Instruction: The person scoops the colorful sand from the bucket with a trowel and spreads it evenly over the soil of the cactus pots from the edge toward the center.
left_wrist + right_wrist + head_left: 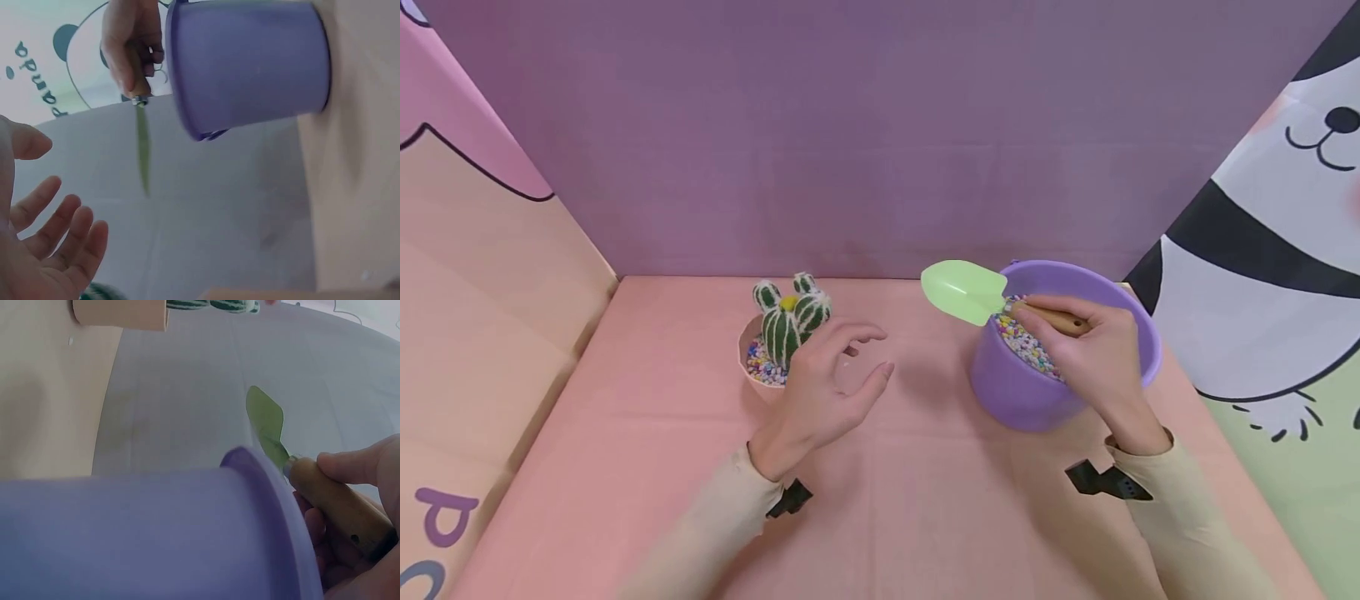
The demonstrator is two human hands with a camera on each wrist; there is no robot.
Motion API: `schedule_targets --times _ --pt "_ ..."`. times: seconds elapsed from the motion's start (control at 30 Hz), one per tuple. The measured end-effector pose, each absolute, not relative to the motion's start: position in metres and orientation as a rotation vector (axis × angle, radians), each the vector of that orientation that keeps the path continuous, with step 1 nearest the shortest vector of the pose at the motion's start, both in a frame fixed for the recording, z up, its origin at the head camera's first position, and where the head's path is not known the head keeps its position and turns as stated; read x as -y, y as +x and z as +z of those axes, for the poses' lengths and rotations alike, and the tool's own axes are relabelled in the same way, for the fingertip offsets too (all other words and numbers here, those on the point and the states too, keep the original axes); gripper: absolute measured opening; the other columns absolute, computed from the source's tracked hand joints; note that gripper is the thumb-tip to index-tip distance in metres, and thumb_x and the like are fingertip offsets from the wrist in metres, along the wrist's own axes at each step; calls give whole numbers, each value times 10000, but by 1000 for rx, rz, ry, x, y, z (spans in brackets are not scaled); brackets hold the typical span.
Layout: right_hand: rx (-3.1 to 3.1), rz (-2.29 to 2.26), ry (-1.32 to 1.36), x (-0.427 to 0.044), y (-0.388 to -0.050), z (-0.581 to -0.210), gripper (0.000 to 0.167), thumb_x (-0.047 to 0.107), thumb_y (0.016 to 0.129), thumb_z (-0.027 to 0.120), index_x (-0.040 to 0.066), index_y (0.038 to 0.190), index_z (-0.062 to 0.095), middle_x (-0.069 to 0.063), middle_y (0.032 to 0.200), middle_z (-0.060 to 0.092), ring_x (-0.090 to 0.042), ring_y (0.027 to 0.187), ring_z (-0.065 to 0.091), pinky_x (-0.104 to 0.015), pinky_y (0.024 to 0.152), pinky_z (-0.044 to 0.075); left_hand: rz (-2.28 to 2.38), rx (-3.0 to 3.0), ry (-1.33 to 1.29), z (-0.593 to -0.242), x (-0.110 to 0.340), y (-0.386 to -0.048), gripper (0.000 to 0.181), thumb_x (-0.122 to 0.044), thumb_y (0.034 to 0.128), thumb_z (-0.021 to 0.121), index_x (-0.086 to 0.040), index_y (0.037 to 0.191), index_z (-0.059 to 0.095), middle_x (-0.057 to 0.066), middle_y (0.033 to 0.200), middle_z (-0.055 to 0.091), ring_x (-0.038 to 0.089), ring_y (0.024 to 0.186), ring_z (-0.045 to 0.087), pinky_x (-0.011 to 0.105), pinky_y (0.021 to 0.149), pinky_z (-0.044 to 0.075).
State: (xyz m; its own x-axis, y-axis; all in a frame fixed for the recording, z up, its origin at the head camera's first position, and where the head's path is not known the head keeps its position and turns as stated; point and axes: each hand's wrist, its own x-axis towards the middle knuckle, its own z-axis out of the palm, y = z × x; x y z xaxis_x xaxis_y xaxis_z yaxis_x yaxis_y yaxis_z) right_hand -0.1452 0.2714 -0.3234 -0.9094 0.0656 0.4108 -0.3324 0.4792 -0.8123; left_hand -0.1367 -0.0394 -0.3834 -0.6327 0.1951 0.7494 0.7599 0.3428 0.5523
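A hand trowel with a pale green blade (962, 292) and a wooden handle (340, 503) is held in my right hand (1097, 350) above the purple bucket (1026, 404). Its blade points left past the rim, with nothing visible on it. Multicoloured pebbles (1026, 346) lie inside the bucket. My left hand (831, 392) hovers in front of a potted cactus (781, 336), its fingers loosely bent and thumb apart, holding nothing. The cactus is green with white stripes and a yellow bloom. Its pink pot (747, 354) contains coloured pebbles and is partly hidden by that hand.
Both pots stand on a pink-covered table (887, 517) before a plain purple backdrop (880, 142). Printed side panels flank it, a panda figure (1285, 275) on the right one. A small whitish speck (846, 364) lies on the table beside the left hand.
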Motion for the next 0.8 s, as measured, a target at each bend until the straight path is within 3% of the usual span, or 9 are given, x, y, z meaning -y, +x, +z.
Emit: schedule_targets --times 0.17,0.37,0.53,0.8 --pt "2370 1409 153 -284 -144 -325 302 202 918 860 39 1168 816 229 926 804 46 909 774 -126 774 600 -1384 2197 -811 -395 23 -147 306 -172 917 794 -138 1213 723 10 1193 720 178 1064 654 315 880 597" --pt "2367 1372 112 -296 -144 -328 309 185 918 857 21 1175 810 259 914 791 71 879 765 -97 775 584 -1285 2464 -842 -405 5 -156 395 -312 951 768 -207 1323 689 -69 1294 685 109 1135 619 326 952 556" --pt "2356 1334 116 -304 -139 -328 303 196 914 863 25 1159 815 257 914 793 69 885 765 -87 767 579 -1239 2469 -892 -409 -9 -163 436 -375 974 748 -198 1366 676 -60 1361 674 140 1223 644 339 1038 547" --pt "2354 1330 36 -319 -133 -329 325 205 903 874 18 1163 812 238 912 802 71 879 765 -71 774 568 -1269 2436 -884 -414 -31 -170 509 -419 989 728 -190 1435 634 -27 1477 632 132 1415 566 365 1191 473"
